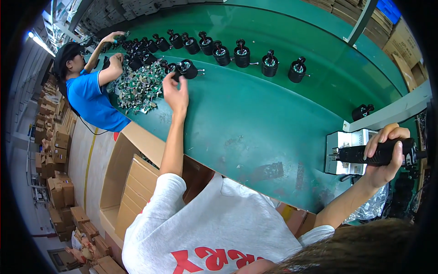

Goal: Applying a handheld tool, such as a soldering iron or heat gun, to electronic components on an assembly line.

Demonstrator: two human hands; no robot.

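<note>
My left hand (175, 95) reaches out over the green bench, thumb and fingers apart and slightly blurred. Its fingertips overlap the near side of a black cylindrical motor unit (188, 69) with short wires; whether they touch it I cannot tell. A second motor unit (169, 67) is just left of it, by a heap of small green circuit boards (140, 86). At the right, my right hand (388, 153) is wrapped round a black electric screwdriver (358, 154). The tool lies level, its tip leftward, over a small white box-shaped device (337, 137).
More motor units (242, 54) line the far side of the bench (228, 123). A co-worker in a blue shirt (95, 98) reaches across at the left. An open cardboard box (132, 182) stands against the near edge. A metal post (394, 109) and clear plastic (372, 205) are at the right.
</note>
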